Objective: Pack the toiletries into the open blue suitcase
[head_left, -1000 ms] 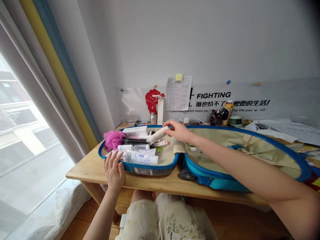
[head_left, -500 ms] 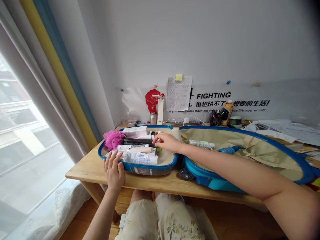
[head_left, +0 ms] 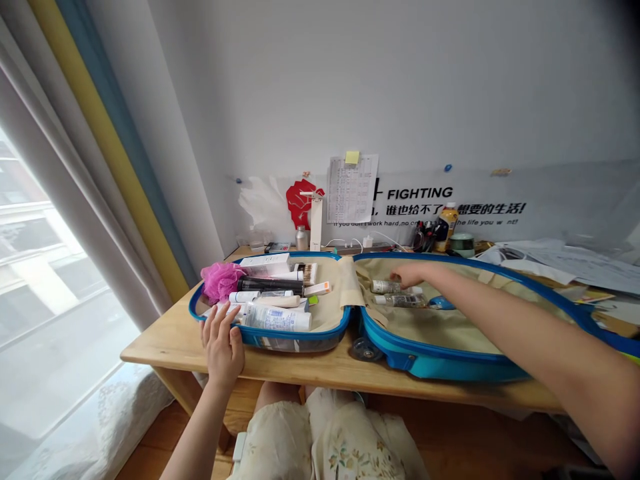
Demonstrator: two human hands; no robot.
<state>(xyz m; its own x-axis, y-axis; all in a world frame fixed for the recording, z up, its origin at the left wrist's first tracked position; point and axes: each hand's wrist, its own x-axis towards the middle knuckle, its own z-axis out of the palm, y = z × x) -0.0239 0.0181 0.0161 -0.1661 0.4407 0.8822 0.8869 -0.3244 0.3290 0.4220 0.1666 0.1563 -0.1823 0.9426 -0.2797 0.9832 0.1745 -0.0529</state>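
An open blue suitcase (head_left: pixel 440 363) with beige lining lies on a wooden table (head_left: pixel 165 337). Its left half holds several toiletry tubes and bottles, among them a white tube (head_left: pixel 276 319), a black tube (head_left: pixel 270 285) and a pink bath puff (head_left: pixel 221 280). My left hand (head_left: pixel 221 345) rests open on the near rim of that half. My right hand (head_left: pixel 409 275) reaches into the right half, fingers curled down onto a small clear bottle (head_left: pixel 387 287). A second small bottle (head_left: pixel 400 301) lies just in front of it.
Against the wall stand a white lamp (head_left: pixel 315 223), a small silver bottle (head_left: pixel 301 238), an orange drink bottle (head_left: pixel 447 223), cables and pens. Loose papers (head_left: pixel 565 260) cover the right of the table. Curtains and a window are at the left. My lap is under the table edge.
My right hand set a white tube down in the left half, then moved right across the hinge into the right half onto a small bottle. The left hand stayed on the rim.
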